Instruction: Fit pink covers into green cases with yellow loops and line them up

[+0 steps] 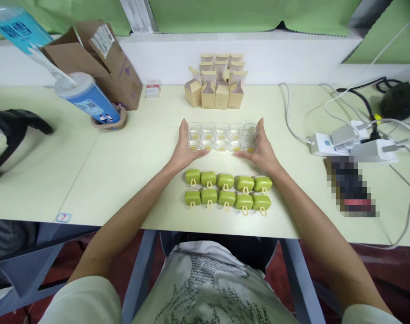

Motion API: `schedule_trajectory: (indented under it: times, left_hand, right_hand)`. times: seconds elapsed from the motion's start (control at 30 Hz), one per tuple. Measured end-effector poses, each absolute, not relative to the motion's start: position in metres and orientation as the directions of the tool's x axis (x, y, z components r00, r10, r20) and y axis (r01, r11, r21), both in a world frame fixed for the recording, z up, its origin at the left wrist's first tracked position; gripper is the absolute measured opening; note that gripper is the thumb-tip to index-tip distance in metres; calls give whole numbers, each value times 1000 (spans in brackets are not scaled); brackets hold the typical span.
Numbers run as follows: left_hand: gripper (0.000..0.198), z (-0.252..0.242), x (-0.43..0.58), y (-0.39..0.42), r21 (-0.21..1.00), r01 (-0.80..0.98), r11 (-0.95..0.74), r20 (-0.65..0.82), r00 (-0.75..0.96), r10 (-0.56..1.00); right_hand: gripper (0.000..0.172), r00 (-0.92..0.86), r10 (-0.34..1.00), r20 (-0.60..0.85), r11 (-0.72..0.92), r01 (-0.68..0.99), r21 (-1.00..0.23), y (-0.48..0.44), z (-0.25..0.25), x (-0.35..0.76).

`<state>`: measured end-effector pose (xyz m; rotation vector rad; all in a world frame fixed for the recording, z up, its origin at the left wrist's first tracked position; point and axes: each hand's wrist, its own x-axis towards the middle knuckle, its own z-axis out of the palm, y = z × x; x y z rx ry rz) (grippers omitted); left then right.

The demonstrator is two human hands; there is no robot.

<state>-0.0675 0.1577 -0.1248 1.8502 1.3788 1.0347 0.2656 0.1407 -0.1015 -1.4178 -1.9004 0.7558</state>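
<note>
Two rows of small clear plastic cups (222, 137) stand side by side on the table, some with yellow marks near the bottom. My left hand (186, 146) presses against their left end, its thumb along the front row. At the right end my right hand (260, 146) does the same, so the cups are squeezed together between both hands. Closer to my body lie two rows of glossy green caps (226, 181), each with a pale yellow loop pointing towards me.
Several open small cardboard boxes (221, 95) stand grouped by the wall. To the left are a blue wipes canister (93, 101), a brown carton (119, 72) and a small white box (153, 89). A power strip (353, 144) with cables and a blurred-out object (351, 186) lie to the right.
</note>
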Motion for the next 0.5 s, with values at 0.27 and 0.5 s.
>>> schedule_trajectory:
  times: [0.27,0.5]
  left_hand:
    - [145,-126,-66,161,831,488,-269,225,147,963]
    - [139,-129,-66,165,827,491,-273,229,149,962]
  right_hand:
    - [156,-212,957,197,289,700,-653,145,-108,267]
    - [153,-221,959,179,284,714,-640,149,-103,267]
